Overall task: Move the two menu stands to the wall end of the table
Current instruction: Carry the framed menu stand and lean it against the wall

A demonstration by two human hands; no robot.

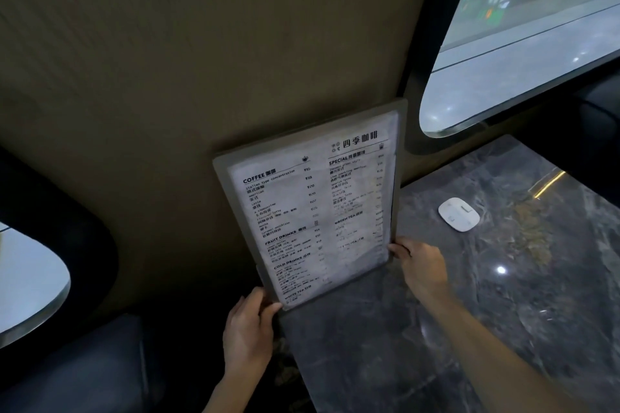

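Gripping the menu stand (pixel 315 208) from both sides, the two hands sit at its lower corners. The left hand (pixel 248 332) pinches the lower left corner, thumb on the printed front and the other fingers (pixel 260 300) curled behind the frame. The right hand (pixel 421 266) holds the lower right edge, its fingers (pixel 397 250) wrapped around the rim and pressed together on it. The stand is upright, tilted slightly, with its bottom edge at the end of the dark marble surface (pixel 486 329); whether it rests on the marble or is just above it cannot be told. Its back is close to the tan wall (pixel 201 60). Only one menu stand shows. Further along the surface, well apart from the stand, lies a small white oval device (pixel 458 214). Beyond that is a rounded window (pixel 523 37).
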